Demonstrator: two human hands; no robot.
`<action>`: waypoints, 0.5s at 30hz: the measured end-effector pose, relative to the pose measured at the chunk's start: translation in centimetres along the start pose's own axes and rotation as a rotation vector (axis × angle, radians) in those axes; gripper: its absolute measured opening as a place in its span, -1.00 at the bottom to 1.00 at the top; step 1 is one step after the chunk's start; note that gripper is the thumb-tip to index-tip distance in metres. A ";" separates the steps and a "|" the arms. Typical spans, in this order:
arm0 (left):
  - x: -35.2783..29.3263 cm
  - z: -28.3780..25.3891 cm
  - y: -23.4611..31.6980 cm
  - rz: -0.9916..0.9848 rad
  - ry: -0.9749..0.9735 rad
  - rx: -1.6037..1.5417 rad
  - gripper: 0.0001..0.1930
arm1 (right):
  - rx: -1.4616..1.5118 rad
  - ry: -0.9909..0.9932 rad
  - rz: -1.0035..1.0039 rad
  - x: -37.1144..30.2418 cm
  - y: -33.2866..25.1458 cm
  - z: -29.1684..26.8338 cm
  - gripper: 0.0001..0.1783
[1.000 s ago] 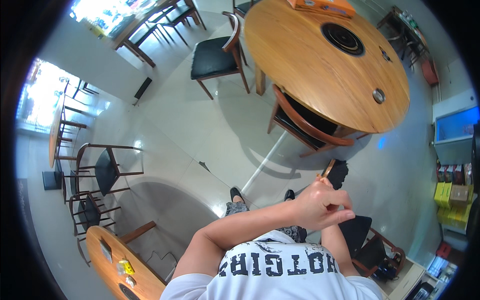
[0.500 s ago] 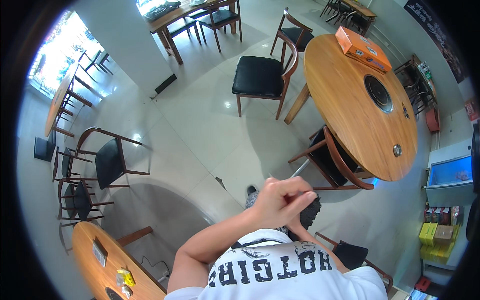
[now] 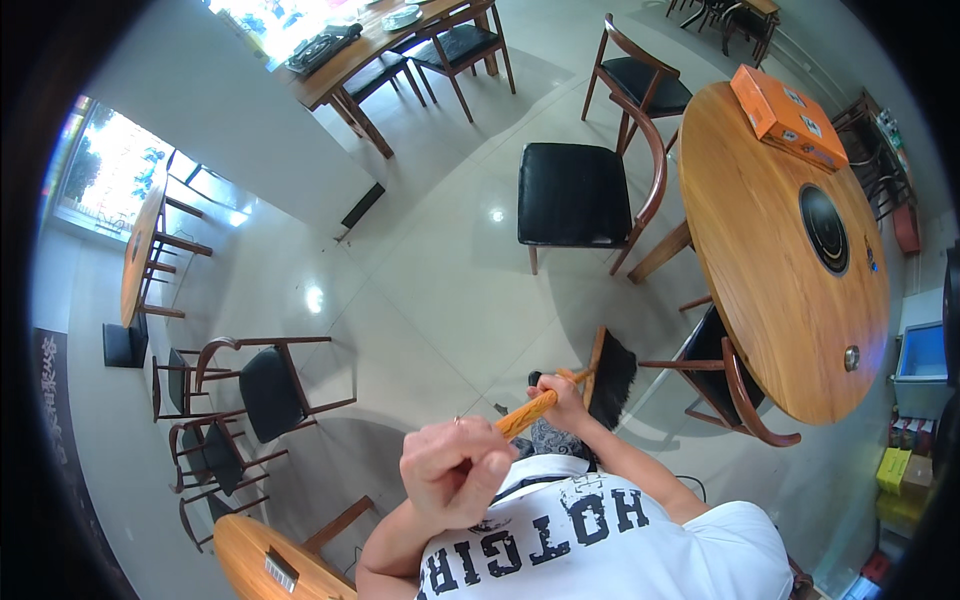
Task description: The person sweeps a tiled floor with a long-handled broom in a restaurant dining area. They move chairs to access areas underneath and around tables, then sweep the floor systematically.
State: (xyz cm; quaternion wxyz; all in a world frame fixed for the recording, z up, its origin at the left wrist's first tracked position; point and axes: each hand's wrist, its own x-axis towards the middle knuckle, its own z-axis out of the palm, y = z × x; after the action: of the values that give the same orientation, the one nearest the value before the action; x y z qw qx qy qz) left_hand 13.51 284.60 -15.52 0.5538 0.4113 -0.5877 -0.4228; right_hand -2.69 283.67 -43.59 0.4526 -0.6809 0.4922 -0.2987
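Observation:
A broom with an orange-brown wooden handle (image 3: 527,414) slants across in front of my body. My left hand (image 3: 456,472) is closed around its upper end, close to my chest. Lower on the same handle, my right hand (image 3: 562,403) grips it with wrapped fingers. Past that hand, the broom head (image 3: 612,380), a wooden bar with black bristles, is down at the tiled floor (image 3: 420,310). It lies close to a chair (image 3: 735,375) at the round table. My shoe is partly hidden behind my right hand.
A round wooden table (image 3: 745,240) at right bears an orange box (image 3: 790,118) and a round inset burner (image 3: 824,230). A black-seated chair (image 3: 575,195) stands beside it. More chairs (image 3: 275,392) line the left, near another table (image 3: 250,545). A white pillar (image 3: 250,130) rises far left.
My left hand has moved left and toward my body, and my right hand has come into fuller view. The broom's handle and head now show clearly. The view has shifted.

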 end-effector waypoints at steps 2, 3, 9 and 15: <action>2.0 -1.2 -0.7 0.075 -0.027 -0.013 -0.93 | -0.010 -0.047 -0.016 4.0 -0.2 -0.2 -0.70; 3.1 -1.9 -1.1 0.106 -0.037 -0.037 -0.94 | -0.021 -0.080 -0.027 6.1 -0.3 -0.2 -0.69; 9.9 -8.2 -4.8 -0.008 -0.252 -0.272 -0.82 | -0.046 -0.170 -0.060 15.1 -0.2 0.2 -0.69; 20.3 -11.8 -13.6 -0.311 -0.470 -0.639 -0.72 | -0.028 -0.021 0.043 19.9 0.5 0.8 -0.70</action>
State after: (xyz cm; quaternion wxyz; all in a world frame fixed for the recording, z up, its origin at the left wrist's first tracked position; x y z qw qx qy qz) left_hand 24.56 260.63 -21.99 0.4341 0.1952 -0.4683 -0.7444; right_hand 4.51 265.14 -45.18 0.4545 -0.6793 0.5063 -0.2750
